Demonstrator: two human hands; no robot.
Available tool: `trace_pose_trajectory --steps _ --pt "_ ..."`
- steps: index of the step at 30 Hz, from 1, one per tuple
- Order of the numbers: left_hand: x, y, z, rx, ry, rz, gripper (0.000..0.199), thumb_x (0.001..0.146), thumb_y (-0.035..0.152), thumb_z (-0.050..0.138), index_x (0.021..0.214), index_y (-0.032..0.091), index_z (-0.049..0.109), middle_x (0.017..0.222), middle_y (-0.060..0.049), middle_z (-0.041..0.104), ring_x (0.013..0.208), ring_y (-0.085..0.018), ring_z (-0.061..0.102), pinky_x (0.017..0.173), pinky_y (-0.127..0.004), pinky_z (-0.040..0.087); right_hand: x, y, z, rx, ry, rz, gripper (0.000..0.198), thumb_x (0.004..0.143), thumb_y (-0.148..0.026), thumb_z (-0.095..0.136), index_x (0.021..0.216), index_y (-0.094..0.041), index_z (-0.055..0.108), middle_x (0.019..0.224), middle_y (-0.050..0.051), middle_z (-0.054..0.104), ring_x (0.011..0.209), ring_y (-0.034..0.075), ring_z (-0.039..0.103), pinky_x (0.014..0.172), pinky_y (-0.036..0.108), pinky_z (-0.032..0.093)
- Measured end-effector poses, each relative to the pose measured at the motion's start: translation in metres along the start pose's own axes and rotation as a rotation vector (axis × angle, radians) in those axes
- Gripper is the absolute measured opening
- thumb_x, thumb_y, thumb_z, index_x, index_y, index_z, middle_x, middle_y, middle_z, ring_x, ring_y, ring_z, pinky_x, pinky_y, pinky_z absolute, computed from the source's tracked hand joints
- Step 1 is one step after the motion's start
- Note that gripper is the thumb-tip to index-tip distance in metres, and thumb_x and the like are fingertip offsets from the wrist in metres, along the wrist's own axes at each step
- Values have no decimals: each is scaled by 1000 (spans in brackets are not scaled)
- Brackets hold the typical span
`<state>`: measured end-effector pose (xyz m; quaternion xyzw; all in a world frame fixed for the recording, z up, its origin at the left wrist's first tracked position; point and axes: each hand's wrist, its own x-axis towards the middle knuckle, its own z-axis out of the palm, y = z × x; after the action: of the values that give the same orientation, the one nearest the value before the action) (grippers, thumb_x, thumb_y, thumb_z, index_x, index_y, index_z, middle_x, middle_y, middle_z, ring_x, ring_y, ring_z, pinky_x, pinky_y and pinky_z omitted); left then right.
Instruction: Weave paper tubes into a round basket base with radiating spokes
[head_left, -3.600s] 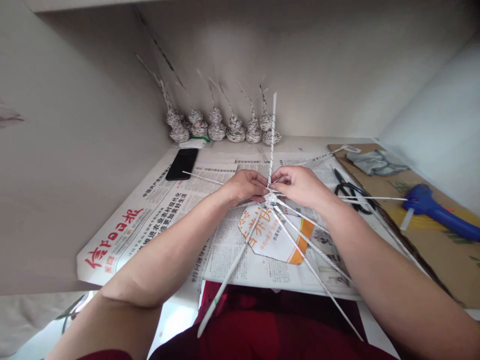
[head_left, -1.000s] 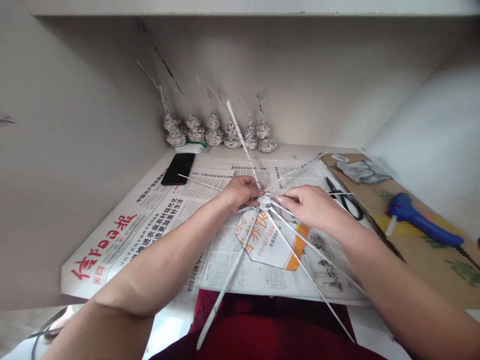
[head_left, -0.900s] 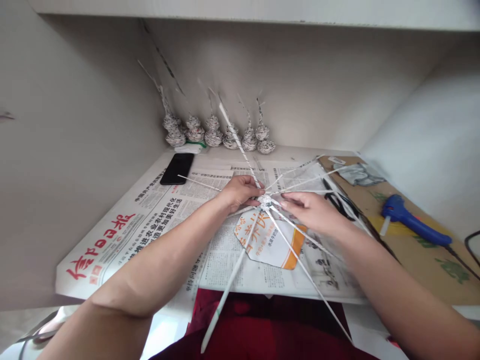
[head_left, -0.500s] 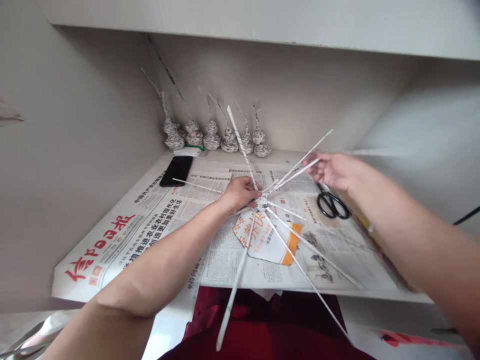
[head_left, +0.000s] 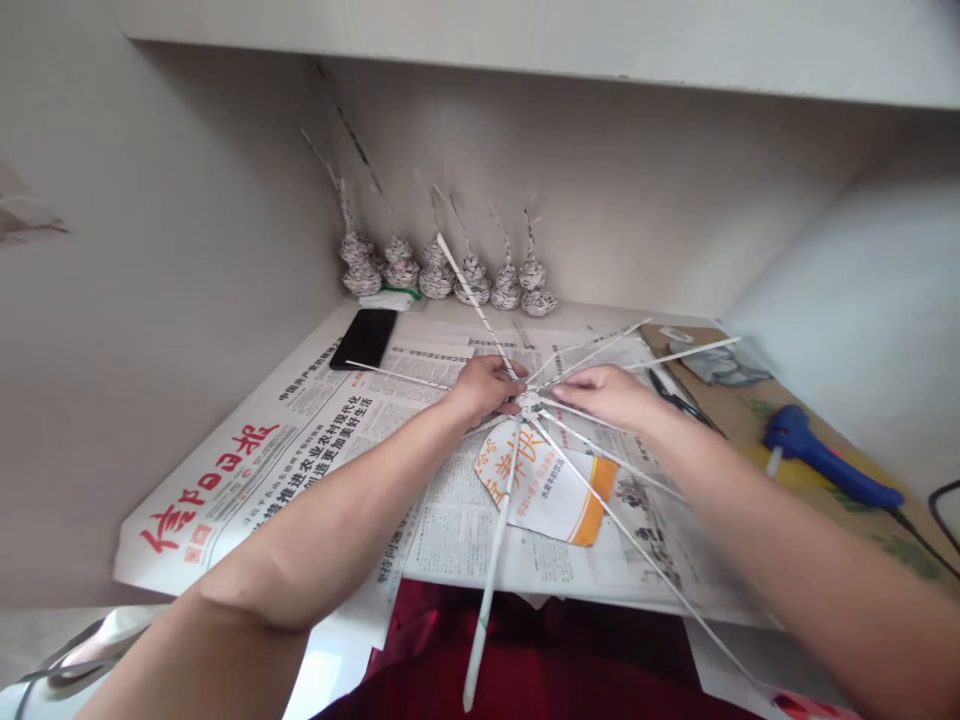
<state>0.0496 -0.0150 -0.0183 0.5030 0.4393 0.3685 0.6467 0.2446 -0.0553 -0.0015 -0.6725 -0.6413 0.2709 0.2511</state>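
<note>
Rolled paper strips (head_left: 491,575) spread out like spokes from a small woven centre (head_left: 529,403). My left hand (head_left: 487,388) is closed on the left side of that centre, pinching it between thumb and fingers. Just right of the centre, my right hand (head_left: 596,393) has its fingers drawn together around one of the paper strips; the fingertips are partly hidden. Beneath the weaving lies a cut piece of printed card (head_left: 555,500), white with orange, on spread newspaper (head_left: 315,450).
Several woven paper gourds (head_left: 435,272) line the back wall beside a black phone (head_left: 364,338). On the right, a blue glue gun (head_left: 832,460) rests on cardboard, and black-handled scissors (head_left: 679,395) lie partly behind my right arm. A shelf edge (head_left: 525,60) hangs overhead.
My right hand has come down and left, from the strips' outer part to close beside the woven centre. My left hand keeps its hold. The view has shifted slightly, revealing the glue gun.
</note>
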Motion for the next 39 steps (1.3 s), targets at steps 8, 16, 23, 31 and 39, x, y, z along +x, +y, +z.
trace_pose_trajectory --steps 8,16,23,31,39 --pt "0 0 0 -4 13 -25 15 66 -1 69 77 9 68 68 -2 64 58 -11 60 51 -25 56 -2 -14 38 48 128 68 21 71 -38 65 81 -21 74 76 2 73 67 15 64 61 24 44" --pt "-1 0 1 -11 -4 -32 13 63 -1 71 63 9 63 84 -5 69 60 -11 62 51 -24 57 -3 -16 47 107 284 83 21 70 -40 66 74 -20 67 69 1 69 62 14 61 56 24 41" --pt "-2 2 2 -2 -27 -46 16 65 -2 68 76 10 67 67 -1 62 57 -11 60 50 -23 56 5 -15 48 664 393 214 13 68 -18 65 81 -18 60 68 -2 65 47 9 55 48 20 44" --pt "-5 0 5 64 -85 -21 17 67 0 67 81 10 68 62 1 58 52 -9 58 49 -22 57 9 -8 32 720 372 250 38 74 -52 69 71 -18 52 60 -2 58 36 9 55 27 18 27" --pt "-2 -4 5 63 -59 -32 17 65 1 68 79 10 68 65 0 61 52 -9 59 49 -22 56 3 4 9 611 383 275 45 74 -65 61 71 -21 51 54 -1 56 41 14 58 33 22 31"
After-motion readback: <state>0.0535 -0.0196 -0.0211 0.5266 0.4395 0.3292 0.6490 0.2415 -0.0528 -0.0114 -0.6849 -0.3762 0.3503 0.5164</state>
